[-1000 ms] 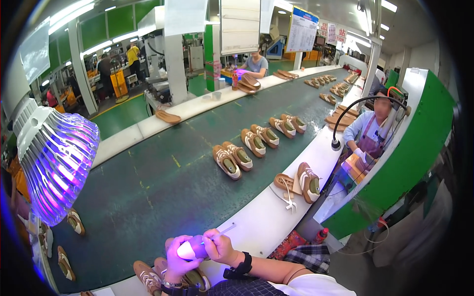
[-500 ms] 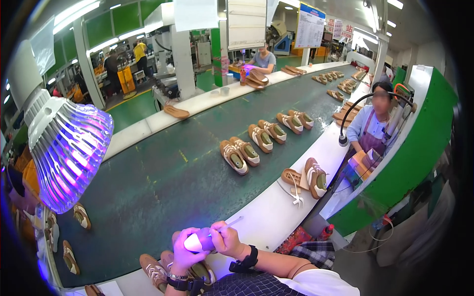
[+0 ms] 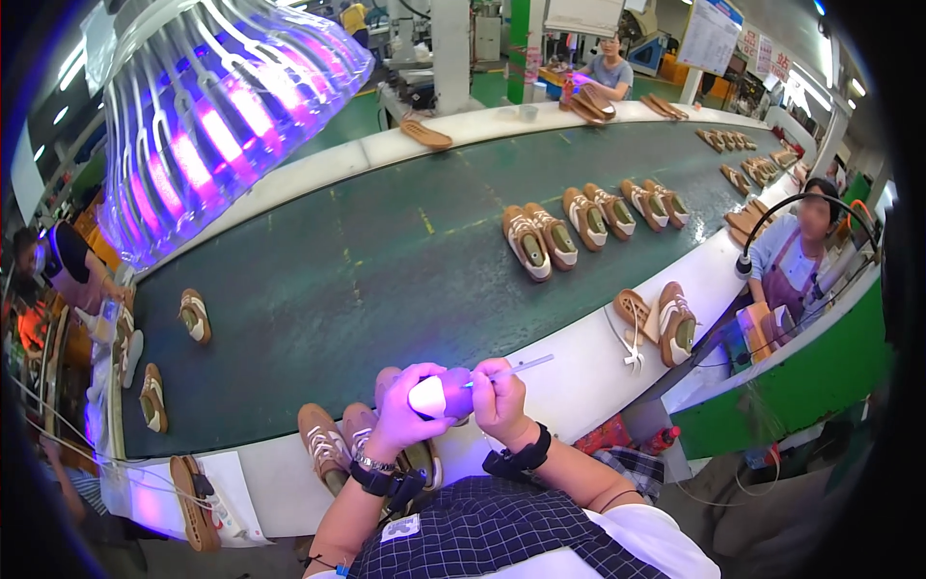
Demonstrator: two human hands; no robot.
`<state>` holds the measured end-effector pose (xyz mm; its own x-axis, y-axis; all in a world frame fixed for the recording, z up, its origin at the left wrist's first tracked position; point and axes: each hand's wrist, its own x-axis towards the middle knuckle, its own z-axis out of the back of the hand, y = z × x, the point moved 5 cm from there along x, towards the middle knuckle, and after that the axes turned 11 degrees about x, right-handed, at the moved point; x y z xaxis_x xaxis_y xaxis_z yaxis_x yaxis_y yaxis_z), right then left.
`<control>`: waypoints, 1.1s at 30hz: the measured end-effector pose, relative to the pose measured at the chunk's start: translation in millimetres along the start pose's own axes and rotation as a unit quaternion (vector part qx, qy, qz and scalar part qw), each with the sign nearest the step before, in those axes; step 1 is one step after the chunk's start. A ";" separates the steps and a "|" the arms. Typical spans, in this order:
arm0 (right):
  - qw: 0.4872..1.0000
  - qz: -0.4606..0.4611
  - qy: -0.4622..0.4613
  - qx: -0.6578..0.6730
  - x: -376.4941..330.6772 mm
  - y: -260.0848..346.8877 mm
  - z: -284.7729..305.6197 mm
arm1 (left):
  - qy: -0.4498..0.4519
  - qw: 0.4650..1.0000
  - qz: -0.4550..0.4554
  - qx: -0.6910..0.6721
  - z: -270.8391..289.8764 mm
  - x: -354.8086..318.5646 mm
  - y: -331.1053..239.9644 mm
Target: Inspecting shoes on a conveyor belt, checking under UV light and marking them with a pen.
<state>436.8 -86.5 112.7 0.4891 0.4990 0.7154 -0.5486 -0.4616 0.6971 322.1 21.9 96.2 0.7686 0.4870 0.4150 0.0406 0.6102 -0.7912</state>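
Observation:
My left hand (image 3: pixel 397 415) is closed round a shoe (image 3: pixel 457 395), its white heel patch turned up and the rest tinted purple by the light. My right hand (image 3: pixel 500 400) pinches a thin, pale pen-like stick (image 3: pixel 533 364) just right of the shoe. The stick's bluish tip is at the shoe's surface; I cannot tell whether it is touching. Beneath and beside my left wrist, brown shoes with white stripes (image 3: pixel 322 436) stand on the white ledge (image 3: pixel 569 386), partly hidden by my hand and arm.
A glowing purple lamp (image 3: pixel 227 121) hangs at upper left. Pairs of brown shoes (image 3: pixel 526 239) stand on the green conveyor belt (image 3: pixel 386 280). On the right ledge are a shoe (image 3: pixel 677 326), a sole (image 3: pixel 632 309) and white laces (image 3: pixel 633 359). A co-worker (image 3: pixel 796 246) sits at right.
The whole view has shifted and tilted, so the lamp looks higher and the belt's left end shows more. My right hand has turned, laying the stick flatter with its tip toward the shoe.

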 end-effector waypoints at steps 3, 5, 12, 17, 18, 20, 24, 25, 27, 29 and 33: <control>1.000 -0.028 0.008 0.006 -0.3 2.7 -0.4 | -0.002 0.999 0.032 -0.026 -0.7 -1.9 4.6; 0.999 -0.028 0.013 0.009 1.7 7.3 1.5 | 0.000 0.997 0.047 -0.065 -3.6 -3.1 9.1; 0.988 -0.076 -0.066 0.117 14.7 31.3 17.0 | 0.007 1.000 0.001 0.009 -2.4 -0.5 0.1; 0.973 -0.071 -0.025 0.216 -1.4 32.7 -6.3 | -0.005 0.998 0.039 -0.052 -6.9 0.4 11.9; 0.966 -0.070 0.030 0.245 -6.2 35.5 -22.3 | -0.022 0.995 0.040 -0.093 -7.2 -0.8 16.4; 0.958 -0.072 0.079 0.266 -9.4 36.6 -37.6 | -0.032 0.993 0.059 -0.096 -7.5 -1.1 18.7; 0.965 -0.078 0.055 0.245 0.1 27.4 -44.5 | -0.038 0.993 0.059 -0.097 -4.1 3.1 16.4; 0.966 -0.077 0.079 0.235 -0.1 27.7 -47.8 | -0.036 0.993 0.062 -0.098 -4.3 2.1 20.3; 0.985 -0.014 0.126 0.121 1.5 32.6 -53.0 | -0.045 0.995 0.052 -0.065 -4.4 3.6 28.9; 0.968 -0.076 0.069 0.231 4.8 25.7 -50.4 | -0.050 0.997 0.038 -0.038 -2.8 1.7 26.7; 0.968 -0.055 0.068 0.235 0.8 30.0 -38.7 | -0.033 0.985 0.064 -0.157 -1.8 3.8 24.2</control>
<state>394.6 -71.6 132.3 0.4150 0.6416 0.6451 -0.1136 -0.6669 0.7364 327.1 37.4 77.9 0.7378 0.5925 0.3236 0.1507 0.3227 -0.9344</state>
